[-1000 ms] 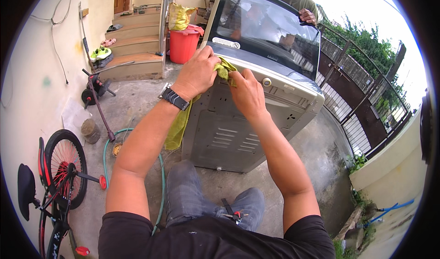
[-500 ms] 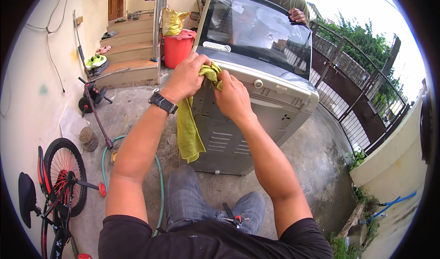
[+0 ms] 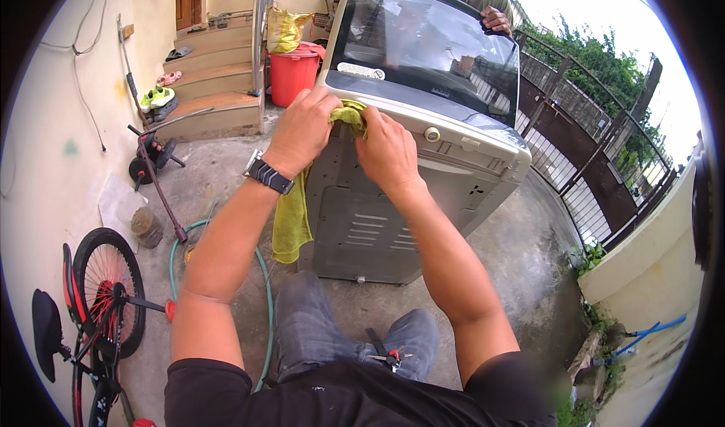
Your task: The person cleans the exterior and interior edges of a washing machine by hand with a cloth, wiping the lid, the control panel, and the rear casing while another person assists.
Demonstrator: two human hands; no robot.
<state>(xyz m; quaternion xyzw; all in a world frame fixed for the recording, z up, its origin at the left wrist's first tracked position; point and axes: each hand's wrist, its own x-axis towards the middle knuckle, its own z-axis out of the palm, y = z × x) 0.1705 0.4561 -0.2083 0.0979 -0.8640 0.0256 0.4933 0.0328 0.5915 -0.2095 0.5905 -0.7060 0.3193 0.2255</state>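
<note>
Head view: lime-green fabric cloth (image 3: 291,227) now hangs further left, baring more grey metal panel (image 3: 355,246); left hand (image 3: 302,129), right hand (image 3: 387,147), fingers closed on it at the white, glass-lidded machine (image 3: 461,163) edge, upper centre.

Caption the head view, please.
Left-hand grip and right-hand grip hold a yellow-green cloth at the top edge of a washing machine.

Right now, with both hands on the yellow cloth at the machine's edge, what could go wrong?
The teal hose beside the left leg could cause a trip. The cloth's loose end hangs down and might snag. If the washing machine shifts, the other person's hand on its far edge could slip.
</note>
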